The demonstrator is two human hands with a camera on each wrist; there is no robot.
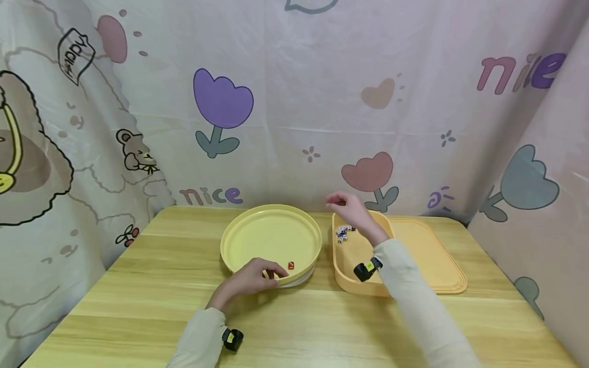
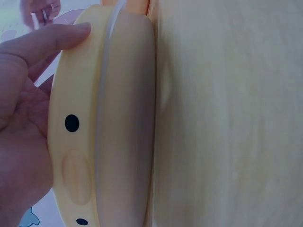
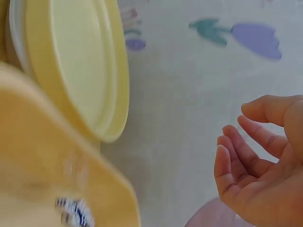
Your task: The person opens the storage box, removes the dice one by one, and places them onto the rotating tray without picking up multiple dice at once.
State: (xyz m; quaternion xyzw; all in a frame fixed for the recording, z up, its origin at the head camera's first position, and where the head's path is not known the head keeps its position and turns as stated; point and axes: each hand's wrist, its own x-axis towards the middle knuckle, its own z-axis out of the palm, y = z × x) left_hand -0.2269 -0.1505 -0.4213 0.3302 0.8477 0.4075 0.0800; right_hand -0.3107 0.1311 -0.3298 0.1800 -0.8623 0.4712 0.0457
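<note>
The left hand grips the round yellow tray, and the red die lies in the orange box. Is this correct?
Not quite: the red die lies in the round yellow tray, as the head view shows; the left hand does grip that tray.

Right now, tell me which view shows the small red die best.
The head view: it alone shows the red die, inside the round yellow tray, near the rim. Neither wrist view shows any of it.

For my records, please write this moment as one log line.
left grip holds round yellow tray | right grip mid-air, empty | small red die inside tray
</note>
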